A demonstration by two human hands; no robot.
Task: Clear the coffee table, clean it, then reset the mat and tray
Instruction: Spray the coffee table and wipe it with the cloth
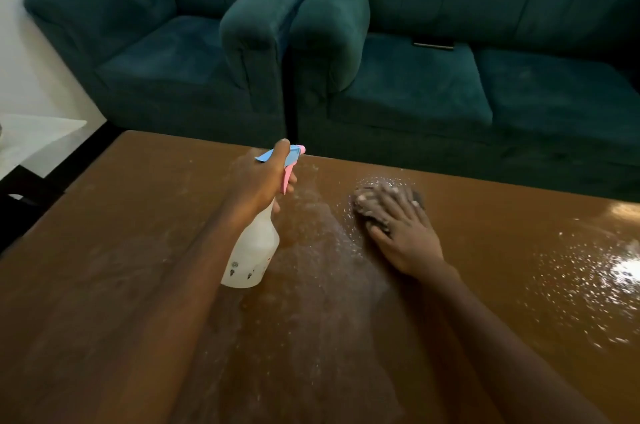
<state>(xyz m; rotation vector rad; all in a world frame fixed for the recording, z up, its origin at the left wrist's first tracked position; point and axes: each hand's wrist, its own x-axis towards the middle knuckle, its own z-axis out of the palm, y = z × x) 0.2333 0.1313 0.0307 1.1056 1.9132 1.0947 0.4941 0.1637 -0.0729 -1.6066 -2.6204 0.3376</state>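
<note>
The brown coffee table (121, 285) fills the lower view, wet with droplets and pale smears across its middle and right side. My left hand (258, 181) grips the neck of a white spray bottle (254, 250) with a blue and pink trigger head, held tilted just above the table, nozzle aimed to the right. My right hand (403, 229) lies flat, fingers spread, pressing a dark grey cloth (367, 203) onto the wet surface near the far edge. Most of the cloth is hidden under my fingers. No mat or tray is in view.
A dark teal armchair (166, 52) and a matching sofa (467, 77) stand right behind the table's far edge. A dark flat phone-like object (433, 45) lies on the sofa seat. At the left, a white surface (31, 139) sits beside the table.
</note>
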